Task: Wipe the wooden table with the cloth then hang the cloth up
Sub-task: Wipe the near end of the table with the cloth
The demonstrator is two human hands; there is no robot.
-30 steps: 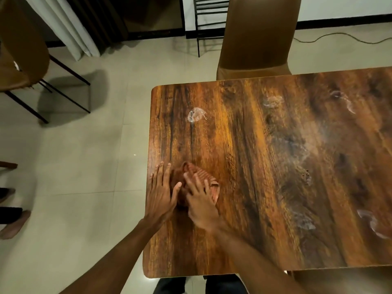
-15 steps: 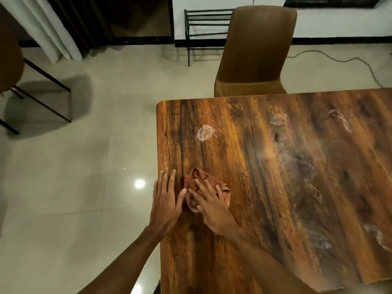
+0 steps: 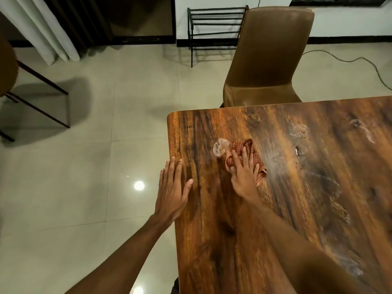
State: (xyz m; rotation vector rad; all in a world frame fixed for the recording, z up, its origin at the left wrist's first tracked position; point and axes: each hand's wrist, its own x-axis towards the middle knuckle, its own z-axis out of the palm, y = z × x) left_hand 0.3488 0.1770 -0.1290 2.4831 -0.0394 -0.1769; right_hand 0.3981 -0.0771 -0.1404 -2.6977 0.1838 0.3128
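A dark wooden table (image 3: 286, 209) fills the right half of the view. A small red checked cloth (image 3: 240, 148) lies bunched on it near the left end. My right hand (image 3: 244, 175) presses flat on the cloth, fingers spread over it. A whitish wet smear (image 3: 219, 147) sits just left of the cloth, touching its edge. My left hand (image 3: 171, 192) rests flat on the table's left edge, fingers together, holding nothing. More pale smears (image 3: 299, 130) and streaks mark the wood to the right.
A brown chair (image 3: 267, 58) stands pushed against the table's far side. A black metal rack (image 3: 214, 24) is by the back wall. Another chair's legs (image 3: 40, 98) are at far left. A cable (image 3: 360, 62) runs across the tiled floor.
My right hand has pushed the cloth away from me and to the right, up to the white smear. My left hand has stayed at the table's left edge, apart from the cloth.
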